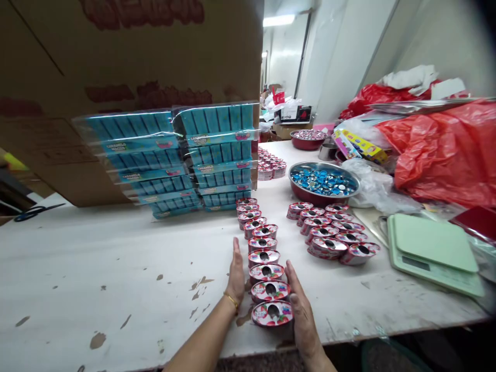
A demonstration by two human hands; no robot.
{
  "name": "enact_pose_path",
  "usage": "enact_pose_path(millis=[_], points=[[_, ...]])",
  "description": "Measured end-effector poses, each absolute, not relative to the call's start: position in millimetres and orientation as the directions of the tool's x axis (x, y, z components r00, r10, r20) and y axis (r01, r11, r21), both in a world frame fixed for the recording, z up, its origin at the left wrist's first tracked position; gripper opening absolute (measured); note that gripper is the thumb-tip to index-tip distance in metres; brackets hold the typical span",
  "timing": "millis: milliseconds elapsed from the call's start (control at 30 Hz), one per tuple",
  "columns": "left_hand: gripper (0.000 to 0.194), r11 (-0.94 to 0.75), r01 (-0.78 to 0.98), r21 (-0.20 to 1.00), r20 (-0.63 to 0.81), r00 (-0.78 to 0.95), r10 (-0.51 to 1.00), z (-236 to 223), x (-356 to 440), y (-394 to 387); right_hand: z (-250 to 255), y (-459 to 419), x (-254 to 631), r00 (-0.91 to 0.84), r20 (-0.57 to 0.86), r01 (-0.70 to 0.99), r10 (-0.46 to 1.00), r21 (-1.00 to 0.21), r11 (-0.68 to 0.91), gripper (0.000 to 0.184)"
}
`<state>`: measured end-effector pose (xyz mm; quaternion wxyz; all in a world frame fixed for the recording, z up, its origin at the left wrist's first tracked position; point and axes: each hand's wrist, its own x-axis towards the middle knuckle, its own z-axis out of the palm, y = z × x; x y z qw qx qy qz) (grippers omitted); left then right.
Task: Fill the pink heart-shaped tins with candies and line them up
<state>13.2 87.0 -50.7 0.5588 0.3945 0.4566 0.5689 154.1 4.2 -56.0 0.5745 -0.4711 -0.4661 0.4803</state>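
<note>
A long row of small oval tins, pink and red with strawberry pictures and a round hole in each top, runs away from me across the white table. My left hand stands on edge at the row's left side, fingers straight and together, with a slight gap to the tins. On the right side, my right hand is held the same way, its palm facing the nearest tins and close against them. Neither hand grasps anything. A second group of the same tins sits to the right in two rows.
Stacked blue candy boxes in clear wrap stand before a large cardboard box. A metal bowl holds blue and silver discs. To the right lie a green scale and red plastic bags. Scissors rest far left.
</note>
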Motion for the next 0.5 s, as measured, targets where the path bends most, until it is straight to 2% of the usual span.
enact_pose_path(millis=[100,200,267,367,433,500], points=[[0.062,0.059,-0.375,0.925,-0.067,-0.009,0.998,-58.2,19.5,78.7,-56.1,22.7,160.9,0.083,0.098,-0.204,0.992,-0.972,0.113,0.059],[0.063,-0.005,-0.321,0.947,-0.019,-0.071,0.997,-57.8,19.0,84.1,-52.2,66.3,171.2,0.163,0.101,-0.283,0.981,-0.948,0.144,0.056],[0.067,0.01,-0.307,0.952,-0.03,-0.06,0.998,-49.5,18.8,99.3,-48.6,98.7,171.9,0.18,0.013,-0.327,0.984,-0.942,0.072,0.059],[0.069,0.102,-0.445,0.89,-0.07,0.087,0.994,-31.9,25.1,125.3,-47.3,132.1,161.7,0.035,-0.116,-0.414,0.993,-0.906,-0.091,0.063],[0.069,0.151,-0.524,0.839,-0.052,0.198,0.979,-24.2,30.9,136.3,-50.2,141.0,154.9,-0.052,-0.156,-0.442,0.986,-0.882,-0.163,0.064],[0.07,0.18,-0.531,0.828,-0.074,0.214,0.974,-23.3,33.2,139.7,-53.9,142.0,153.7,-0.028,-0.185,-0.428,0.982,-0.886,-0.179,0.066]])
